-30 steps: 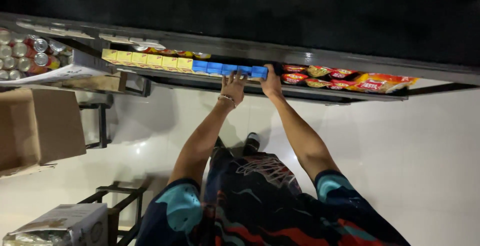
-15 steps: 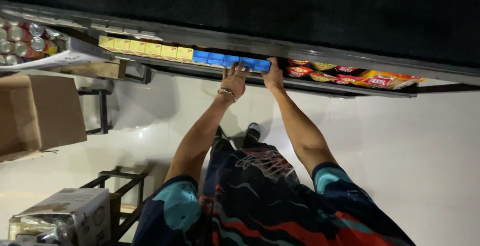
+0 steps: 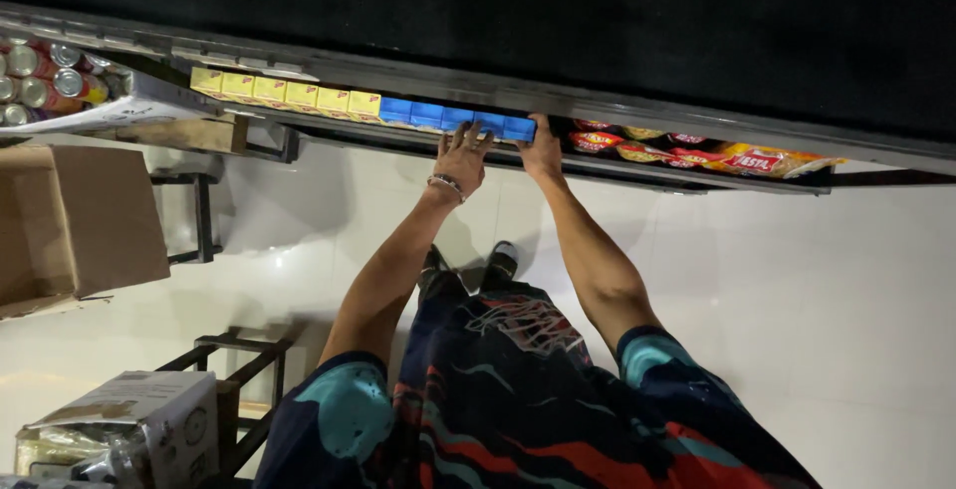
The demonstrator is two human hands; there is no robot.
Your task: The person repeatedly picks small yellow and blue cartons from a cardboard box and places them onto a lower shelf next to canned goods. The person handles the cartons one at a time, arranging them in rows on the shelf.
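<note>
A row of small blue boxes (image 3: 428, 114) stands on the low shelf (image 3: 637, 111), right of a row of yellow boxes (image 3: 284, 93). My left hand (image 3: 460, 157), a bracelet on its wrist, lies flat against the front of the blue row with fingers spread. My right hand (image 3: 543, 150) is at the row's right end, its fingers curled over the last blue box (image 3: 520, 128) and partly hidden in the shelf.
Red and yellow snack packets (image 3: 697, 153) lie on the shelf right of the blue boxes. Cans (image 3: 45, 76) sit in a tray at far left. An open cardboard box (image 3: 75, 225) and a wrapped carton (image 3: 129, 429) rest on dark metal racks on the white tiled floor (image 3: 817, 280).
The view has shifted slightly. Both hands have stayed on the blue row, and the boxes now sit a little tighter against the yellow ones.
</note>
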